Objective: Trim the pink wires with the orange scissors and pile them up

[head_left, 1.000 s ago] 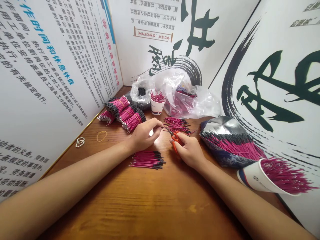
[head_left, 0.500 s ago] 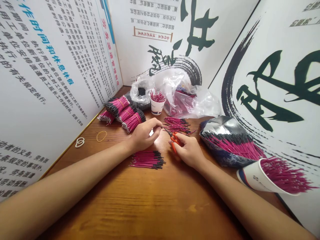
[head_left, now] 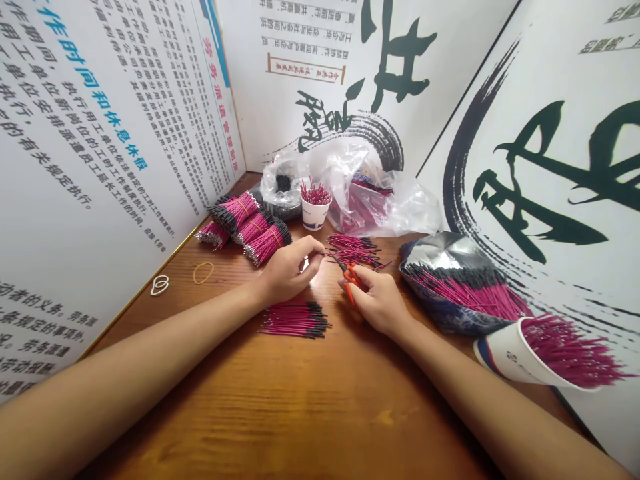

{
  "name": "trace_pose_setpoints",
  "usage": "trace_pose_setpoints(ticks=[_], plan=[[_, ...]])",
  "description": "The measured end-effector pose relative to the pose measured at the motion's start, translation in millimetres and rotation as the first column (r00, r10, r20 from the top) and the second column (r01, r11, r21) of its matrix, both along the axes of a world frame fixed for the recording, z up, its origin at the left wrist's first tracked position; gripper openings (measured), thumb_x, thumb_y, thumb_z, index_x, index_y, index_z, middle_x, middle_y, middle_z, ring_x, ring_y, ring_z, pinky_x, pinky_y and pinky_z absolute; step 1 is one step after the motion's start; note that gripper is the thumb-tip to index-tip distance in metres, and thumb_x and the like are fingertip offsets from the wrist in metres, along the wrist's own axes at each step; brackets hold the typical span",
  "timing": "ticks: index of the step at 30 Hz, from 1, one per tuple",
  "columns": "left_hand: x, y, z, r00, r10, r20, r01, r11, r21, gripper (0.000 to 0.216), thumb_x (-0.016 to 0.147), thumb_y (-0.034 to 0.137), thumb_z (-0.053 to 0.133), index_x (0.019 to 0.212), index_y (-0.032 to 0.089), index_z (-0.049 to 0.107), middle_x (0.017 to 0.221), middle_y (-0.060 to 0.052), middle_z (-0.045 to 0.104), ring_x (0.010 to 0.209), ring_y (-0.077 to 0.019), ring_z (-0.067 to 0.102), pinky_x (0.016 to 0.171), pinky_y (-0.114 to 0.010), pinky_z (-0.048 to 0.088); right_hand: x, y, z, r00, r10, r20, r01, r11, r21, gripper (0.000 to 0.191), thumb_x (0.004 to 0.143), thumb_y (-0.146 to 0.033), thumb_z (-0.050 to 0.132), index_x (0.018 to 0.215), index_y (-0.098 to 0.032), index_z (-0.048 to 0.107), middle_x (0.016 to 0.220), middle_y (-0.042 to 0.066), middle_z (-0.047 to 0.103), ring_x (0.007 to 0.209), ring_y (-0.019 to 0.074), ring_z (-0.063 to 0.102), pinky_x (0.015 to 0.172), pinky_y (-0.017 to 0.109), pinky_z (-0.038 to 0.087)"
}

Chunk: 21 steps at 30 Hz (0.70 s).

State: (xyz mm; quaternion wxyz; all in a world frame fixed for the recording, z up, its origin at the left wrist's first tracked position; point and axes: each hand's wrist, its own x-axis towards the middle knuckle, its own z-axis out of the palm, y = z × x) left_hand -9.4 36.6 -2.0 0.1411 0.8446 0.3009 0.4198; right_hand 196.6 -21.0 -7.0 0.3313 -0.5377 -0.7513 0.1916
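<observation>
My left hand (head_left: 295, 267) is closed in a pinch of thumb and forefinger; whatever lies between the tips is too small to make out. Just right of those fingertips are the dark jaws of orange-handled pliers (head_left: 350, 277), gripped in my right hand (head_left: 377, 297). Behind the pliers lies a loose pile of pink wires (head_left: 354, 249) with black ends. Below my left wrist, a neat row of pink wires (head_left: 293, 319) rests on the table, its black ends pointing right.
Banded wire bundles (head_left: 257, 227) are stacked at back left, near a yellow rubber band (head_left: 203, 273) and white bands (head_left: 160, 285). A paper cup (head_left: 314, 215) of wires and plastic bags (head_left: 400, 203) stand behind. At right are an opened wire bag (head_left: 445, 313) and a tilted cup (head_left: 505, 350).
The pliers have shifted very slightly away from my left fingertips. Both hands stay almost in place, and the wires around them look unchanged.
</observation>
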Motion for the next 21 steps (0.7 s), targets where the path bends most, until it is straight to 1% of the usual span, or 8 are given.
trace_pose_setpoints(ticks=[5, 11, 16, 21], plan=[[-0.5, -0.6, 0.2, 1.0, 0.003, -0.004, -0.003, 1.0, -0.02, 0.009, 0.093, 0.02, 0.047, 0.092, 0.017, 0.055, 0.079, -0.001, 0.059, 0.07, -0.0123, 0.054, 0.065, -0.024, 0.044, -1.3, -0.3, 1.2, 1.0, 0.006, 0.021, -0.006, 1.0, -0.002, 0.023, 0.087, -0.028, 0.055, 0.068, -0.021, 0.044, 0.059, -0.005, 0.045, 0.054, 0.0109, 0.039, 0.054, 0.024, 0.028], [0.2, -0.4, 0.3, 1.0, -0.002, -0.003, 0.001, 1.0, -0.028, 0.01, 0.093, 0.021, 0.046, 0.092, 0.018, 0.055, 0.078, -0.001, 0.059, 0.07, -0.0124, 0.054, 0.065, -0.024, 0.044, -0.8, -0.4, 2.0, 1.0, 0.006, 0.024, -0.007, 1.0, 0.002, 0.023, 0.085, -0.027, 0.055, 0.067, -0.021, 0.044, 0.058, -0.005, 0.045, 0.053, 0.0113, 0.039, 0.053, 0.024, 0.028], [0.2, 0.3, -0.2, 1.0, -0.002, 0.013, 0.002, 0.999, -0.035, 0.009, 0.094, 0.02, 0.046, 0.092, 0.018, 0.054, 0.077, 0.0, 0.058, 0.068, -0.0113, 0.052, 0.064, -0.023, 0.043, -0.7, -0.8, 1.4, 1.0, 0.007, 0.022, -0.007, 1.0, 0.008, 0.021, 0.085, -0.027, 0.055, 0.068, -0.021, 0.045, 0.058, -0.004, 0.047, 0.054, 0.0114, 0.04, 0.054, 0.024, 0.029], [-0.2, 0.3, -1.4, 1.0, -0.005, 0.026, 0.006, 0.999, -0.053, 0.008, 0.095, 0.021, 0.046, 0.093, 0.018, 0.054, 0.075, 0.001, 0.056, 0.067, -0.0109, 0.051, 0.063, -0.022, 0.042, -0.9, -1.9, 2.0, 1.0, 0.013, 0.028, -0.013, 1.0, -0.002, 0.023, 0.085, -0.028, 0.055, 0.067, -0.021, 0.043, 0.058, -0.004, 0.045, 0.054, 0.0113, 0.038, 0.053, 0.024, 0.027]])
